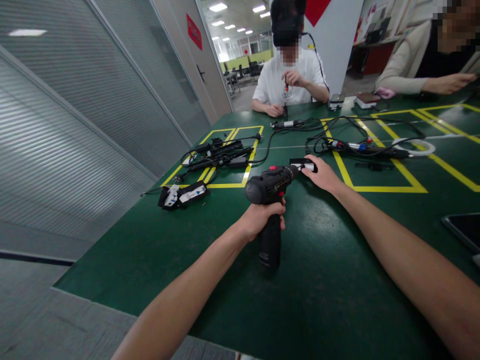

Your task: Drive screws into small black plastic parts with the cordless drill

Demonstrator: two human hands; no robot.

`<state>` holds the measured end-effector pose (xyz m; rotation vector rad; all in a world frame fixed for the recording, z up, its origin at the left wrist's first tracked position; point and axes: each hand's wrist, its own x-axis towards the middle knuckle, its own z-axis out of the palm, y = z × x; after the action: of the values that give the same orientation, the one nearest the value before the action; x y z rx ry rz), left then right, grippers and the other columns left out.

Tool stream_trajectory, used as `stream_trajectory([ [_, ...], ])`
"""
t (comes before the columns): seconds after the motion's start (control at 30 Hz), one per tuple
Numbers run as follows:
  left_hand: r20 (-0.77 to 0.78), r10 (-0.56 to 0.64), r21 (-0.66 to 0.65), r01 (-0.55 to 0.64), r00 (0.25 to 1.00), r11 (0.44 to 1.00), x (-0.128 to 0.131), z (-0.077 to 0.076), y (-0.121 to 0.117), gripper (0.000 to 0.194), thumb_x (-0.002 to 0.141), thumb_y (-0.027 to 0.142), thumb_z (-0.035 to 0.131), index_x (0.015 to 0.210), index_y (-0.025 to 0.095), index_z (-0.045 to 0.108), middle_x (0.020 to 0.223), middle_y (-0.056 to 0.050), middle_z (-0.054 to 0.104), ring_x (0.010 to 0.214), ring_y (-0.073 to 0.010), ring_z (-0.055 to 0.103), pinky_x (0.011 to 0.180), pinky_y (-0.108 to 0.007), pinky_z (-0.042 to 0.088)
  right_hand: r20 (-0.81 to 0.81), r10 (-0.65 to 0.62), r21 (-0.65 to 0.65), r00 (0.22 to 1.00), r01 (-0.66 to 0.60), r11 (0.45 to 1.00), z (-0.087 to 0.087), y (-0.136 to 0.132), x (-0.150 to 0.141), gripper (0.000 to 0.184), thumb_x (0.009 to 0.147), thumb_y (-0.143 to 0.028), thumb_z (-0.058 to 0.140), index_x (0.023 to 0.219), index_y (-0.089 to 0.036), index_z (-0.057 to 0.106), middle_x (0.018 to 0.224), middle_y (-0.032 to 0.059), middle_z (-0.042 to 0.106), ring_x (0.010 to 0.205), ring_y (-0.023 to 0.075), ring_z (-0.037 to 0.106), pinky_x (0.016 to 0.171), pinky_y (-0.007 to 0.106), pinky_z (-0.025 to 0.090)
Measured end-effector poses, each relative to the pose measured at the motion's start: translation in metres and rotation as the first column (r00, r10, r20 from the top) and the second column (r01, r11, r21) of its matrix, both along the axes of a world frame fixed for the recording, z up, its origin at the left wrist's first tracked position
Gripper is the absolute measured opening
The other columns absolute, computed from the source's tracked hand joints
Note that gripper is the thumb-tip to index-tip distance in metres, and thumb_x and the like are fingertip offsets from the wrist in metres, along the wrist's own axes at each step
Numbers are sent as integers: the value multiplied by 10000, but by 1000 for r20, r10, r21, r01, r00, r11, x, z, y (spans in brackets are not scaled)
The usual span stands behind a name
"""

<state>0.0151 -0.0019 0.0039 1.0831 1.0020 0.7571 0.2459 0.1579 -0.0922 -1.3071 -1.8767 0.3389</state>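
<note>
My left hand (264, 219) is closed round the handle of a black cordless drill (270, 186) with red buttons. The drill points forward and to the right. Its tip reaches a small black-and-white part (299, 162) lying on the green table (225, 235). My right hand (319, 173) grips the right end of that part, thumb and fingers pressed to it. What exactly the part is, and whether the drill bit touches a screw in it, I cannot make out.
Yellow tape (390, 189) marks rectangles on the table. A pile of black cables and adapters (225, 152) lies at left, before it an opened black case (183, 195). More cables (360, 146) lie at right, near a phone (465, 227). Across sits a person in white (262, 85) holding a screwdriver.
</note>
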Motion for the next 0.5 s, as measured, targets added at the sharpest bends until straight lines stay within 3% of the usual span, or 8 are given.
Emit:
stream_trajectory([
  [0.5, -8, -12, -6, 12, 1000, 1000, -1, 0, 1, 195, 657, 196, 621, 834, 140, 561, 551, 19, 537, 480, -141, 574, 506, -250, 428, -1, 2, -10, 1000, -2, 1000, 2, -2, 1, 486, 802, -380, 592, 1265, -245, 532, 1214, 98, 573, 1087, 283, 569, 958, 448, 434],
])
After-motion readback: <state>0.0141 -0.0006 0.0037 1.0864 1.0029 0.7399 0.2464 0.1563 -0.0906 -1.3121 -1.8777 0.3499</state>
